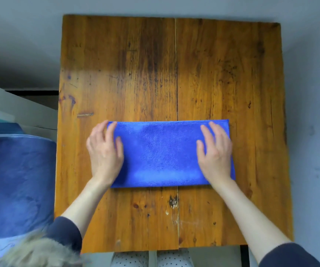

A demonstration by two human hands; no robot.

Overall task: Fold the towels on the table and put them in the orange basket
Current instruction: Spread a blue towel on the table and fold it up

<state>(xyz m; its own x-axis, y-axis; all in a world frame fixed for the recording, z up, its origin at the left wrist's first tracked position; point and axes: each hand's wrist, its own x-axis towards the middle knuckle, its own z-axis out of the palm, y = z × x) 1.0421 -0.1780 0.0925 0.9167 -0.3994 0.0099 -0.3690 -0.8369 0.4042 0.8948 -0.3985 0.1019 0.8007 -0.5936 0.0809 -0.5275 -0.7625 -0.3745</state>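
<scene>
Nearest my lens, at the bottom edge, I count two dark navy sleeves [65, 232] pushed up the forearms, with a bit of pale fur trim [40, 251] by the left one and white dotted fabric [151, 259] showing just under the near edge of the wooden table [155, 64].

From that table I take all my bearings. On it I count one blue towel [161, 151], folded into a long flat band running left to right, lying across the middle seam of the two boards, in the near half of the tabletop. Its far edge shows stitching; its near edge is a smooth fold.

I count two hands, both on the towel. Left hand [105, 151] lies palm down over the towel's left end, fingers straight and slightly spread, fingertips reaching the far left corner. Right hand [215, 153] lies palm down near the towel's right end, fingers straight and a little apart, pressing the cloth flat. Neither hand is curled round anything.

Off the table's left edge I see one large blue fabric mass [16, 180] and a white surface [20, 110] beyond it. No orange basket shows in my view.
</scene>
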